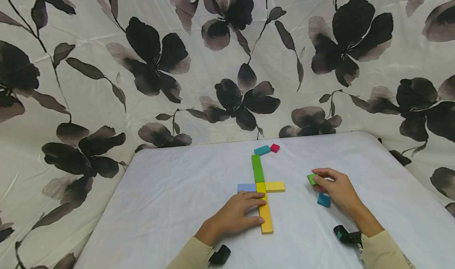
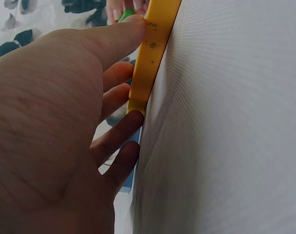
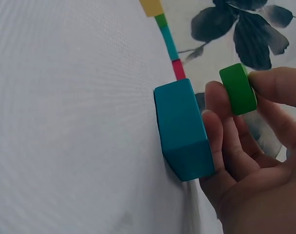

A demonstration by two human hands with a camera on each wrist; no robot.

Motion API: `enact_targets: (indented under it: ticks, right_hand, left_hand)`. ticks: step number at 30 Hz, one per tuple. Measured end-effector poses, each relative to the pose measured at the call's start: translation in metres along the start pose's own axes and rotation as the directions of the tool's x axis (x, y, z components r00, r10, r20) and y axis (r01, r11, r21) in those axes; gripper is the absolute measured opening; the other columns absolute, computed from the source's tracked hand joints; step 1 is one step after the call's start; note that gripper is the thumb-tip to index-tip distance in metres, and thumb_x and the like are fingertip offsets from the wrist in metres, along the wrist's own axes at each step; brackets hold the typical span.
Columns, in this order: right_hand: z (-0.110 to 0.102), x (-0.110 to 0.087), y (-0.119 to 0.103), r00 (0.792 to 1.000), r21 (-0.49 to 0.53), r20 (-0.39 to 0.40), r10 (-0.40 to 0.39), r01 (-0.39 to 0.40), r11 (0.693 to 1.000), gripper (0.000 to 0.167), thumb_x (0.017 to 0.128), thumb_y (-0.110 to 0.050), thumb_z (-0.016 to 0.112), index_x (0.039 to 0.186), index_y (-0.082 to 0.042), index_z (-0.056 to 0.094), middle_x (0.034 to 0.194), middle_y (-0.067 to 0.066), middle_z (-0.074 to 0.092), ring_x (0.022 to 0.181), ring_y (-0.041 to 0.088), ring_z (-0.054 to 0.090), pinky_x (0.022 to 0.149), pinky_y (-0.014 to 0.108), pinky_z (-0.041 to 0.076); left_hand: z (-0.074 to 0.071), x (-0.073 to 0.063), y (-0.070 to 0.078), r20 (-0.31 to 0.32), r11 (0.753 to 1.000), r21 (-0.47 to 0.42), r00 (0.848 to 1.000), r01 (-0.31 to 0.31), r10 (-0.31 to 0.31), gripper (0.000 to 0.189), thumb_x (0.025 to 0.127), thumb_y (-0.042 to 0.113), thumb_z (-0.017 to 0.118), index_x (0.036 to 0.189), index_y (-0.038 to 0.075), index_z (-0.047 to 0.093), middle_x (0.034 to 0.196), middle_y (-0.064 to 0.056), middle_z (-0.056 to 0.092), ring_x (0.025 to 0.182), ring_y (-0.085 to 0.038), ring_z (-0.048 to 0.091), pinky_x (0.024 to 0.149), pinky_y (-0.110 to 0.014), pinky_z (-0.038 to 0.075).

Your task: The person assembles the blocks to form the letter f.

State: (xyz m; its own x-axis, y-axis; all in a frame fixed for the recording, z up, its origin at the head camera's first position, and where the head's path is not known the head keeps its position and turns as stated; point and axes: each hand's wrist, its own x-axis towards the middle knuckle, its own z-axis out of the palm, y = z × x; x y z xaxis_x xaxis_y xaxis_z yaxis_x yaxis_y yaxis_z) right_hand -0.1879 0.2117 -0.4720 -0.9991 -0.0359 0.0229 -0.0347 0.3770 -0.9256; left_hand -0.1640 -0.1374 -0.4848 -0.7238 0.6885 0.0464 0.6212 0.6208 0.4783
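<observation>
My left hand (image 1: 236, 211) lies against the left side of a long yellow-orange block (image 1: 266, 221); its thumb and fingertips touch the block, as the left wrist view also shows. At the right, my right hand (image 1: 335, 188) pinches a small green block (image 3: 238, 89) between thumb and fingers, slightly above the table. A dark teal-blue block (image 1: 323, 200) lies on the cloth just below that hand, close to the lower fingers in the right wrist view. Above the long block, two green blocks (image 1: 258, 174) continue the line, with a light blue block (image 1: 247, 187) and a yellow block (image 1: 275, 187) at its sides.
Farther back lie a teal block (image 1: 262, 150) and a small red block (image 1: 275, 148), near the table's far edge. White cloth covers the table (image 1: 160, 190). A floral curtain (image 1: 227, 63) hangs behind it.
</observation>
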Motion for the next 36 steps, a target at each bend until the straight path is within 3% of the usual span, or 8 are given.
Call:
enact_targets:
  ticks: [10,16,29,36]
  right_hand:
    - [0.006,0.005,-0.006,0.998,0.001,0.054,0.024,-0.024,1.0,0.057,0.097,-0.027,0.068,0.144,-0.001,0.049,0.133,0.023,0.049,0.1,0.025,0.067,0.081,0.027,0.057]
    - [0.014,0.014,-0.009,0.999,0.024,0.054,0.01,-0.011,1.0,0.058,0.095,-0.021,0.071,0.144,0.0,0.049,0.133,0.024,0.048,0.098,0.023,0.066,0.08,0.027,0.057]
    - [0.025,0.042,-0.016,0.994,-0.061,0.071,0.077,-0.073,0.995,0.057,0.096,-0.029,0.069,0.145,-0.007,0.05,0.133,0.019,0.049,0.103,0.029,0.062,0.085,0.031,0.056]
    - [0.033,0.055,-0.022,0.993,-0.035,0.079,0.092,-0.09,0.995,0.057,0.096,-0.028,0.069,0.146,-0.007,0.049,0.132,0.02,0.049,0.104,0.03,0.064,0.086,0.031,0.056]
  left_hand:
    - [-0.001,0.0,0.002,0.001,1.0,0.005,1.0,-0.003,0.003,0.053,0.097,0.053,0.06,0.143,0.025,0.058,0.151,0.015,0.044,0.134,-0.012,0.042,0.11,-0.04,0.036]
    - [-0.001,0.0,0.0,-0.013,1.0,0.007,1.0,-0.016,0.016,0.053,0.097,0.054,0.06,0.142,0.025,0.059,0.151,0.015,0.044,0.135,-0.011,0.042,0.111,-0.041,0.035]
    - [0.002,-0.001,0.0,-0.001,1.0,0.01,1.0,-0.005,0.005,0.053,0.097,0.055,0.06,0.141,0.026,0.059,0.151,0.018,0.043,0.134,-0.01,0.042,0.11,-0.041,0.036]
    - [0.001,0.0,0.001,0.002,1.0,0.01,1.0,0.011,-0.011,0.053,0.096,0.056,0.06,0.141,0.027,0.059,0.151,0.018,0.043,0.134,-0.01,0.042,0.111,-0.041,0.036]
